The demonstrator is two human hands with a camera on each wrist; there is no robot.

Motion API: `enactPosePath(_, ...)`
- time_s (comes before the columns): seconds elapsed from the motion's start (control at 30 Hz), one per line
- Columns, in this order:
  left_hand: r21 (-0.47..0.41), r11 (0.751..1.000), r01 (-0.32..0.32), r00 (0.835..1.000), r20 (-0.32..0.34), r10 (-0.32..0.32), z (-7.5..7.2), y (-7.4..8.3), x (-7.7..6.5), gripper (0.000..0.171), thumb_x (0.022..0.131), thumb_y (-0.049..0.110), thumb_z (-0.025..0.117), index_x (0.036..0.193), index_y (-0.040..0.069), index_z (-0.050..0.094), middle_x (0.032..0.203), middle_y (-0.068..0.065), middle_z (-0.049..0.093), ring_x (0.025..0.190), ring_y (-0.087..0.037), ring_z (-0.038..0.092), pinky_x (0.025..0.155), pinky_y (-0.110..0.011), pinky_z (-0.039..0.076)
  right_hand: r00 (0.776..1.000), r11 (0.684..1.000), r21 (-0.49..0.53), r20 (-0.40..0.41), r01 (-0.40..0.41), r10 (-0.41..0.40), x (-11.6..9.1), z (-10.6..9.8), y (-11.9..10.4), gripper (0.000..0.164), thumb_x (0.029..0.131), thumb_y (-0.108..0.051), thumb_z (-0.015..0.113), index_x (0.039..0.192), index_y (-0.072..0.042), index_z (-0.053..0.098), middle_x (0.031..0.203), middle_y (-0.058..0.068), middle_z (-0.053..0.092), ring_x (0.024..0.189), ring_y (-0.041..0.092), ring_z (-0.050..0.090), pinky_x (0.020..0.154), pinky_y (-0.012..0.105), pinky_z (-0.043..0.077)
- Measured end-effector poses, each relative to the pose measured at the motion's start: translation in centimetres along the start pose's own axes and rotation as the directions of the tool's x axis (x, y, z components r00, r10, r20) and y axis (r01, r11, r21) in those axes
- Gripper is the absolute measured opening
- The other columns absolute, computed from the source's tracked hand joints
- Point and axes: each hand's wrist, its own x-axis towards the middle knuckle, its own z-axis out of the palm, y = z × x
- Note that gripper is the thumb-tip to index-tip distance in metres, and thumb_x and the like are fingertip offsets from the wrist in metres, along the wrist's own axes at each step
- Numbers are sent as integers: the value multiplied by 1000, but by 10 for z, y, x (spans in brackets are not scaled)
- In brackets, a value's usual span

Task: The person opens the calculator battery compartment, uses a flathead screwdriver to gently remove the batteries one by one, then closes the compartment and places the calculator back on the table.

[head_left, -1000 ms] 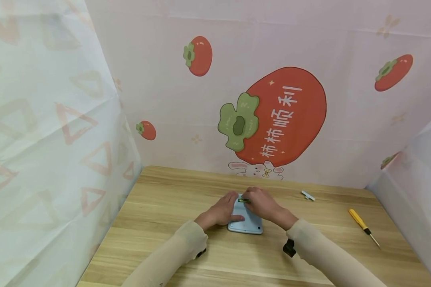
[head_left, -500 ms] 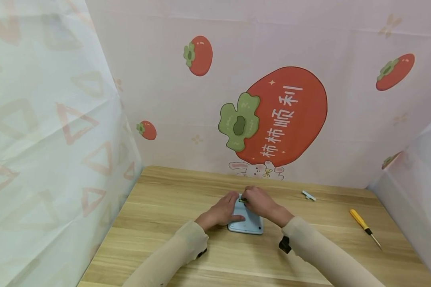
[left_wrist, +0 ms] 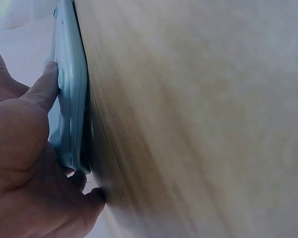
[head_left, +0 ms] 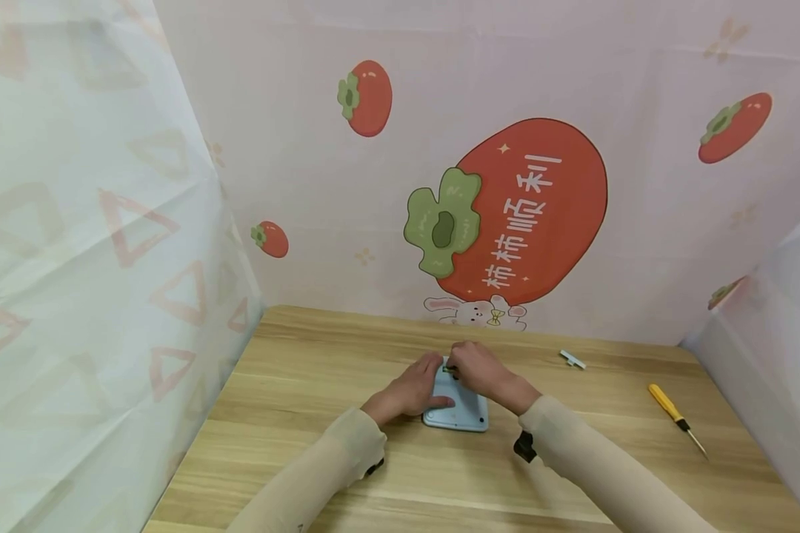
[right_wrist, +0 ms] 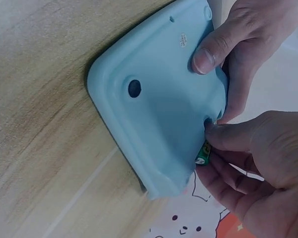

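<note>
A flat light-blue plastic device point(head_left: 465, 411), perhaps a calculator, lies on the table with its screwed back up. My left hand point(head_left: 410, 389) grips its left side, the thumb point(right_wrist: 204, 60) on the back and the other fingers at the edge. At the slot near the far end, my right hand point(head_left: 485, 370) pinches a small green battery point(right_wrist: 203, 154) between thumb and fingers. The battery sits at the slot's edge, its silver end showing in the right wrist view; how deep it goes is hidden by the thumb.
A small light-blue cover point(head_left: 572, 360) with a tab lies at the back right of the wooden table point(head_left: 320, 355). Farther right is a yellow-handled screwdriver point(head_left: 676, 419), its tip towards the front. Printed cloth walls point(head_left: 320, 185) enclose the back and sides.
My right wrist and forearm have swung a little to the left, the fingers staying at the slot with the battery. The left hand and the device keep their place.
</note>
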Motion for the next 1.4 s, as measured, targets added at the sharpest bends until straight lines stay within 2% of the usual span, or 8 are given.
enactPosePath(0.27, 8, 1000, -14, 1000, -10, 14, 1, 1, 1, 85, 101, 47, 72, 160, 0, 33, 166, -16, 34, 156, -30, 33, 127, -43, 33, 999, 1000, 1, 26, -20, 20, 1, -4, -4, 17, 91, 9, 75, 81, -4, 79, 73, 0, 59, 63, 14, 46, 57, 25, 38)
enactPosePath(0.53, 5, 1000, -14, 1000, 1, 14, 2, 1, -1, 84, 101, 47, 71, 161, 2, 32, 165, -15, 34, 156, -29, 33, 127, -42, 32, 999, 998, -58, 34, -1, 3, -1, -3, -6, 12, 88, 10, 78, 84, -2, 80, 77, 5, 64, 67, 14, 53, 63, 30, 51)
enactPosePath(0.77, 25, 1000, 0, 1000, 9, -1, 0, 2, 1, 86, 101, 49, 70, 162, 1, 31, 167, -15, 33, 157, -29, 31, 128, -42, 31, 998, 994, -106, 57, -18, 24, -1, -3, -8, 13, 90, 12, 74, 89, -1, 79, 80, 8, 62, 69, 17, 52, 64, 33, 51)
enactPosePath(1.0, 3, 1000, 4, 1000, 18, -4, 1, -1, 1, 86, 102, 47, 69, 162, -1, 30, 168, -16, 31, 158, -30, 30, 128, -44, 30, 998, 996, -80, 56, -35, 39, -1, 0, -5, 12, 92, 12, 71, 98, 3, 77, 87, 12, 65, 75, 21, 60, 68, 38, 57)
enactPosePath(1.17, -17, 1000, 6, 1000, 12, -5, 3, -2, 3, 84, 103, 46, 69, 160, -2, 30, 167, -18, 32, 156, -31, 32, 127, -45, 31, 998, 998, -18, 34, -60, 61, -2, 1, -3, 19, 93, 14, 67, 108, 6, 76, 99, 15, 73, 85, 23, 69, 76, 40, 62)
enactPosePath(1.4, -18, 1000, 9, 1000, 11, -9, 2, -2, 3, 86, 102, 49, 69, 161, 1, 30, 167, -16, 32, 156, -29, 32, 128, -44, 31, 995, 995, 19, 6, -95, 95, -4, 3, 0, 21, 96, 13, 64, 112, 5, 75, 104, 15, 76, 88, 22, 72, 77, 40, 63)
